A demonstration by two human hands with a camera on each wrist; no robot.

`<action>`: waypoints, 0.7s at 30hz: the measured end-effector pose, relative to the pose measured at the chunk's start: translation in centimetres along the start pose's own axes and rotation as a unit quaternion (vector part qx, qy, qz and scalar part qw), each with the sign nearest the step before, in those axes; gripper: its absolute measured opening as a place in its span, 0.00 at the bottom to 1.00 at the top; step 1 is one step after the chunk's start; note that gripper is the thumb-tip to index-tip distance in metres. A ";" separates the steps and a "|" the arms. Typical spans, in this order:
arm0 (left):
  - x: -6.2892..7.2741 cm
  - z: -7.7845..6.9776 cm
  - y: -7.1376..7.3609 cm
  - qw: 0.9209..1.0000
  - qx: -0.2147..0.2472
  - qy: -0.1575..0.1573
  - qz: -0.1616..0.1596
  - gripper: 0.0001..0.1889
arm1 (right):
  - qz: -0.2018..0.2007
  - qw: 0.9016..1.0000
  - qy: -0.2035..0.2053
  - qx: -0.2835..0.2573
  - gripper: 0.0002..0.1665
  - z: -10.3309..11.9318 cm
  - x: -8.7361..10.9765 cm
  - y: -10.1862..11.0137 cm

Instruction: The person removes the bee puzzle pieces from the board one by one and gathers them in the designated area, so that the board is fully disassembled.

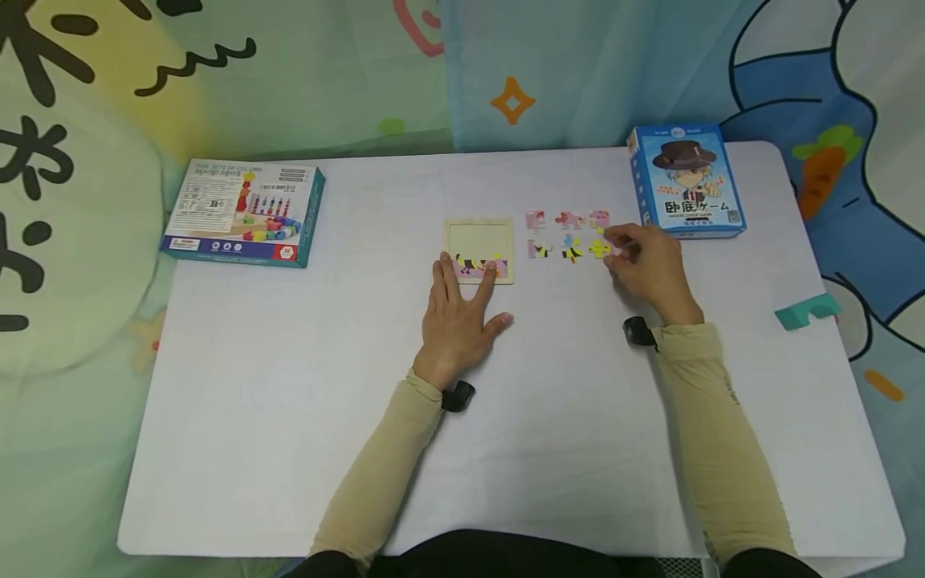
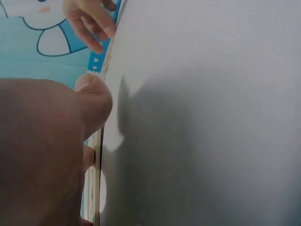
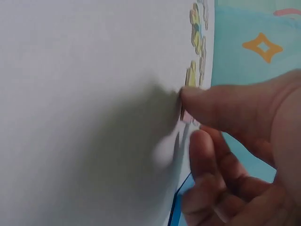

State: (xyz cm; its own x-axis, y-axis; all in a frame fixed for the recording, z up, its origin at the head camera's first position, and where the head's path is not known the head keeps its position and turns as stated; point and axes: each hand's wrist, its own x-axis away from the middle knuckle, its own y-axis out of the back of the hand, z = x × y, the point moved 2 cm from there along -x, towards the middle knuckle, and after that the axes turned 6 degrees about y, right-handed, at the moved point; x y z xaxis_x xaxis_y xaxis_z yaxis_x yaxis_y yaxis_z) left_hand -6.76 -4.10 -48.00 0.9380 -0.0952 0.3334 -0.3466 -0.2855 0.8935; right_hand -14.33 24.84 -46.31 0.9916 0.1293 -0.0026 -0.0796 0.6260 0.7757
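Observation:
My left hand (image 1: 457, 325) lies with fingers spread on the lower part of a small wooden puzzle tray (image 1: 477, 225). Pink and yellow-black puzzle pieces (image 1: 470, 263) fill the tray's bottom strip, partly under the fingertips. To the right of the tray, several loose pieces, among them a bee piece (image 1: 571, 248), lie in two rows. My right hand (image 1: 650, 269) is at the right end of the lower row. Its thumb and a finger pinch a pink puzzle piece (image 3: 186, 115) at the edge, beside a yellow piece (image 1: 599, 248); the far fingertip is partly hidden in the right wrist view.
A blue game box (image 1: 694, 181) lies behind my right hand. On the far left of the white table (image 1: 289, 401) rests a flat toy box (image 1: 238, 213). A teal notched piece (image 1: 808, 311) sits near the right edge. A patterned curtain (image 1: 564, 72) hangs behind.

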 end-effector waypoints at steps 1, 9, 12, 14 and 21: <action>0.0 0.0 0.0 1.000 -0.005 -0.001 0.003 0.43 | -0.011 1.000 0.006 -0.002 0.23 0.2 -0.1 -0.1; -0.1 0.1 0.4 1.000 -0.029 -0.005 0.002 0.41 | -0.004 0.998 0.065 -0.008 0.21 3.6 -1.5 -1.4; -0.1 0.1 0.5 0.999 -0.038 -0.004 -0.002 0.41 | 0.022 0.995 0.098 -0.028 0.19 5.6 -2.4 -2.4; -0.1 0.2 0.5 0.999 -0.043 -0.001 0.001 0.41 | 0.041 0.992 0.111 -0.040 0.18 6.8 -3.1 -3.2; -0.1 0.1 0.5 0.999 -0.043 0.002 0.009 0.42 | 0.126 0.977 0.165 -0.039 0.14 10.9 -5.2 -6.1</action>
State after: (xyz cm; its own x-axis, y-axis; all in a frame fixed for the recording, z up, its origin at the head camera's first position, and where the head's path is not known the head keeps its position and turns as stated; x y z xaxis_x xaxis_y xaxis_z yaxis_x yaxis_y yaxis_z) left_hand -7.02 -4.36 -47.66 0.9317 -0.0952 0.3504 -0.3627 -0.2005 0.9101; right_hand -17.92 11.99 -44.12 0.8537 0.5199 -0.0308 -0.3377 0.5975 0.7273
